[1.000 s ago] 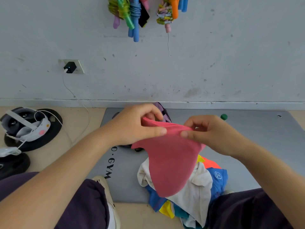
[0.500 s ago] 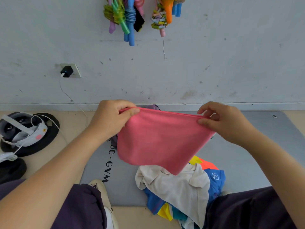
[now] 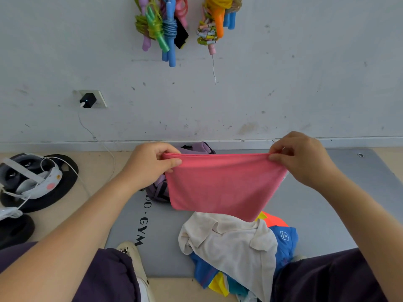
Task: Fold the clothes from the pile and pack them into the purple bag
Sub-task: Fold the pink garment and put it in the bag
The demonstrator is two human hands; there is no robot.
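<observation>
A pink garment (image 3: 220, 186) hangs stretched out in the air in front of me. My left hand (image 3: 150, 166) pinches its top left corner and my right hand (image 3: 303, 160) pinches its top right corner. Behind it, mostly hidden, sits the purple bag (image 3: 196, 148) near the wall. Below the garment lies the pile of clothes (image 3: 231, 247) on the grey mat, with a cream shirt on top and blue, orange and yellow pieces under it.
The grey gym mat (image 3: 327, 214) covers the floor ahead. A headset with a white cable (image 3: 32, 177) lies on black discs at the left. Skipping ropes (image 3: 165, 25) hang on the wall above. My knees and a shoe (image 3: 135, 258) are at the bottom.
My hands have moved apart, spreading the pink garment from a bunched hanging shape into a wide, taut sheet. Both hands also rose slightly.
</observation>
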